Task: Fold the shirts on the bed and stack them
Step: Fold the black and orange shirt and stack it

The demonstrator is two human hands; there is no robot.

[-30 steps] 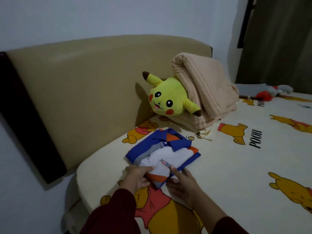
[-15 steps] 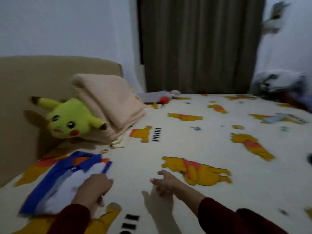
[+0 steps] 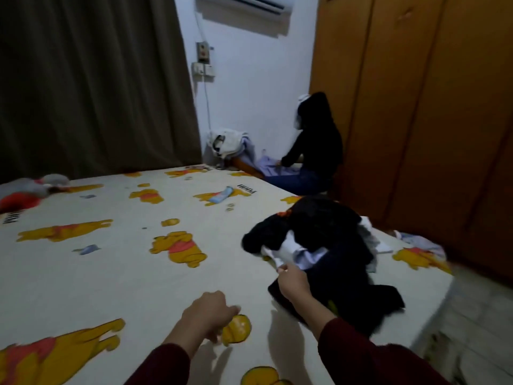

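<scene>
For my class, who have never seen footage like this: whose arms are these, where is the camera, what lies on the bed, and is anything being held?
There is no machine here. A camera worn on a person's head looks forward and down, so the two arms in dark red sleeves are the wearer's own. The right hand pinches a white edge in the pile of mostly dark clothes on the bed, which has a cartoon-bear sheet. The left hand hovers loosely curled and holds nothing. A soft toy lies at the far left. Another person sits beyond the bed by the wardrobe.
</scene>
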